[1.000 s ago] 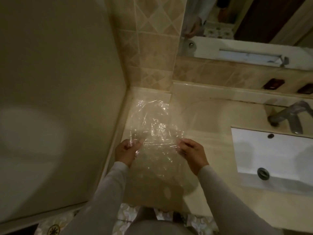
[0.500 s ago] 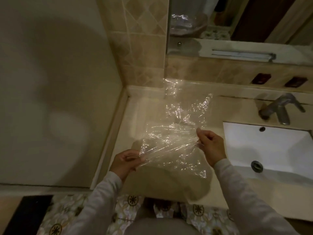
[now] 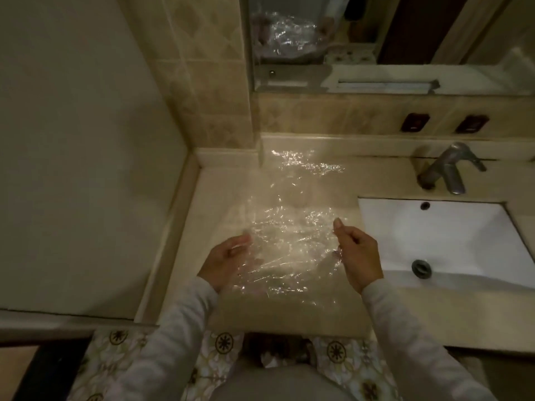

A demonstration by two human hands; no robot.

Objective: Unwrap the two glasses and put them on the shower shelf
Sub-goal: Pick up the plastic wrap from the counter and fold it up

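Observation:
A crinkled sheet of clear plastic wrap (image 3: 292,235) is stretched out over the beige counter (image 3: 390,314), glinting in the light. My left hand (image 3: 224,264) holds its near left edge, fingers curled around the film. On the right side, my right hand (image 3: 359,256) pinches the sheet's edge between thumb and fingers. No glass shows in this view, and no shower shelf is visible. The wrap's reflection shows in the mirror (image 3: 405,30) above.
A white sink basin (image 3: 451,241) with a drain and a metal faucet (image 3: 445,169) sits to the right. A plain wall (image 3: 72,140) closes the left side, tiled wall behind. Patterned floor tiles (image 3: 115,357) lie below the counter edge.
The wrap has been spread wider and shifted to the right toward the sink. Both hands moved apart, and the view has tilted lower and rightward.

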